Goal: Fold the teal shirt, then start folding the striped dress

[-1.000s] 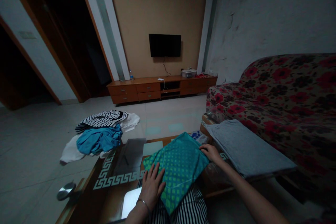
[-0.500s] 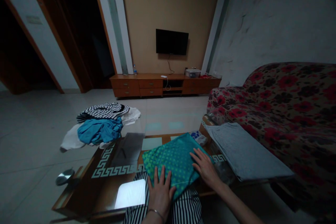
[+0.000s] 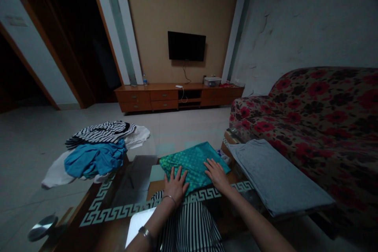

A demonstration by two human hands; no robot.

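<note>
A folded green and teal dotted garment [image 3: 193,161] lies on the glass-topped coffee table [image 3: 118,214] in front of me. My left hand [image 3: 176,184] rests on its near left part, fingers spread, a bracelet at the wrist. On its right side lies my right hand [image 3: 217,175], fingers stretched out over the cloth. Neither hand grips the fabric. Black-and-white striped cloth [image 3: 195,226] covers my legs below the table's near edge.
At the left is a pile of clothes with a blue garment [image 3: 94,157] and a striped one [image 3: 103,132]. A folded grey garment [image 3: 277,177] lies at the right, beside the flowered sofa [image 3: 319,118]. A TV cabinet [image 3: 165,96] stands at the far wall.
Both hands and the green garment have moved forward, away from my body, onto the table. The view has shifted slightly to the right.
</note>
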